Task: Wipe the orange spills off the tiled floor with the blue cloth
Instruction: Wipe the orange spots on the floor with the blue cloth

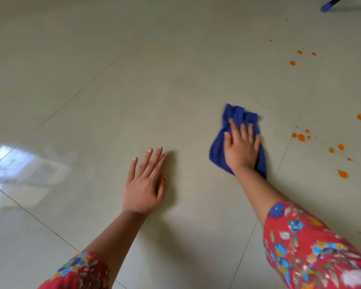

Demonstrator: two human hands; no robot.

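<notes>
A crumpled blue cloth point(239, 116) lies on the pale tiled floor point(154, 90), right of centre. My right hand point(241, 146) presses flat on it with straight, spread fingers. Flat on the bare tile to its left rests my left hand point(147, 182), fingers spread, holding nothing. Several orange spills dot the floor to the right of the cloth: a cluster point(301, 137) close by, a larger drop point(342, 174) nearer me, and small spots point(292, 63) farther away.
A dark blue-tipped rod point(329, 4) pokes in at the top right corner. Bright window glare reflects off the tiles at the left point(10, 159). Grout lines cross the floor.
</notes>
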